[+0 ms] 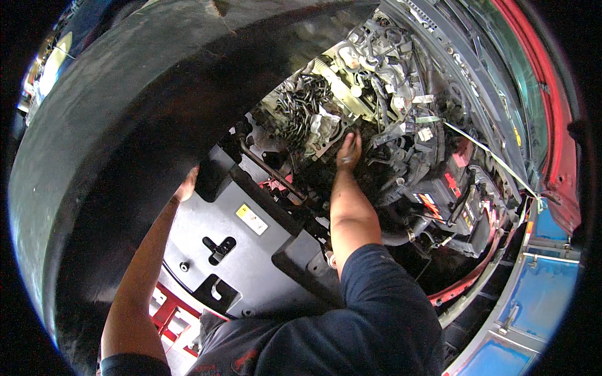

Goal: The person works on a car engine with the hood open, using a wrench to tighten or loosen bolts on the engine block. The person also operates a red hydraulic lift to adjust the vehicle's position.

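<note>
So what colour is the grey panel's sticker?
The sticker is white and yellow; head view shows it.

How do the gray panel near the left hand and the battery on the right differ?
Size: the gray panel is broad; the battery is a much smaller box.
Look: the panel is mostly plain gray with a small yellow-and-white sticker; the battery is dark with orange-red markings.
Shape: the panel has cut-out openings; the battery is blocky.
Shared: both carry bright markings on a duller body.

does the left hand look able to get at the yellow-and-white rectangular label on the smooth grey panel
Probably yes: only open panel surface shows between the left hand and the label.
</note>
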Demonstrator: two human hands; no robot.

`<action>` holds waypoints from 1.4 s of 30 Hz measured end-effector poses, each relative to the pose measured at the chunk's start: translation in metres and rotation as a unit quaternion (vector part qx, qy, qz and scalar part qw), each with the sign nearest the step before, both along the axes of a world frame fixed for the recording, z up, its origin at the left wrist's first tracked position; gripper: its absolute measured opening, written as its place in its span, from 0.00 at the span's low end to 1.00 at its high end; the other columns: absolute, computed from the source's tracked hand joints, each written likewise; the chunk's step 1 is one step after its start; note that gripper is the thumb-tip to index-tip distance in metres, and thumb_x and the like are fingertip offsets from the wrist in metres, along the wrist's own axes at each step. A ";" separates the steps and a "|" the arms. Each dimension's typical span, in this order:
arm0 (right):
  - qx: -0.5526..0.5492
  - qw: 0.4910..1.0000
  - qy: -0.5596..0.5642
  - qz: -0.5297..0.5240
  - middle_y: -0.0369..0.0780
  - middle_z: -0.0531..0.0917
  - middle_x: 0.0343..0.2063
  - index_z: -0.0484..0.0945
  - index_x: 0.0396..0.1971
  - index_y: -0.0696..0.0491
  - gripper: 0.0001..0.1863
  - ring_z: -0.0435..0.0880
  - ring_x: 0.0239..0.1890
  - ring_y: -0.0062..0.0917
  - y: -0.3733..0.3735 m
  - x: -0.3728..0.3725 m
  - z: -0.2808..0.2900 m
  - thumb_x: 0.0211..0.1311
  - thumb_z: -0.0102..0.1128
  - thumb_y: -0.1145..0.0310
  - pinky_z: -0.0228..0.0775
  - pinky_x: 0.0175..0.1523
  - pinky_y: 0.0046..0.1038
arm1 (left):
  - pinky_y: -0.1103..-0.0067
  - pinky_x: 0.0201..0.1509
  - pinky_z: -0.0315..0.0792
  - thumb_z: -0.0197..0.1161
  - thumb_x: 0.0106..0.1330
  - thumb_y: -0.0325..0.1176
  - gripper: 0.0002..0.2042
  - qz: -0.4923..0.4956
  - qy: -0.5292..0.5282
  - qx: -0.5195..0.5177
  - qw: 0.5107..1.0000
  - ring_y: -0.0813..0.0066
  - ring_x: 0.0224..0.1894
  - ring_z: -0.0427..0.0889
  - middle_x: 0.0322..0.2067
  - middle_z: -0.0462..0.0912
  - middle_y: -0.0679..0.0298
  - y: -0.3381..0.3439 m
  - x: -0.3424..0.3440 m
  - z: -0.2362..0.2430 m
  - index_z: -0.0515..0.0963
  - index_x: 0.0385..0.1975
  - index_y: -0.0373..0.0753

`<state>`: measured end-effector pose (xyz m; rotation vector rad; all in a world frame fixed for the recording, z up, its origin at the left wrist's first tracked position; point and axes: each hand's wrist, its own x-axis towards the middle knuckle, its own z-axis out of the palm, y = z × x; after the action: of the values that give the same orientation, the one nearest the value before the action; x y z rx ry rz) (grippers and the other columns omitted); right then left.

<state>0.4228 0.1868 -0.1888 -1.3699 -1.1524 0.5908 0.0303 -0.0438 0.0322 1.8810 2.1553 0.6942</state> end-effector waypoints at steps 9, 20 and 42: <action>-0.057 0.998 -0.037 0.003 0.41 0.81 0.46 0.75 0.51 0.61 0.18 0.77 0.48 0.28 0.016 0.020 -0.010 0.63 0.58 0.68 0.66 0.55 0.29 | 0.68 0.59 0.66 0.51 0.59 0.31 0.17 -0.024 -0.031 0.099 0.994 0.51 0.53 0.75 0.49 0.77 0.51 0.000 0.000 -0.006 0.75 0.47 0.34; -0.283 0.956 -0.082 -0.005 0.45 0.79 0.50 0.74 0.51 0.61 0.26 0.81 0.46 0.33 0.053 0.036 0.010 0.62 0.60 0.56 0.70 0.52 0.30 | 0.66 0.59 0.66 0.51 0.63 0.38 0.19 -0.060 -0.071 0.140 0.986 0.50 0.53 0.75 0.49 0.78 0.49 0.012 0.002 -0.013 0.75 0.48 0.32; -0.339 0.919 0.155 -0.129 0.44 0.81 0.42 0.75 0.49 0.59 0.26 0.84 0.29 0.29 0.064 0.043 -0.006 0.61 0.60 0.52 0.75 0.35 0.31 | 0.67 0.59 0.66 0.51 0.62 0.32 0.17 -0.031 -0.096 0.079 0.992 0.51 0.53 0.75 0.49 0.77 0.49 0.008 0.013 -0.001 0.74 0.49 0.32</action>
<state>0.4661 0.2511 -0.1947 -1.8891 -0.4992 1.0286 0.0434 -0.0357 0.0316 1.8614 1.9667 1.0139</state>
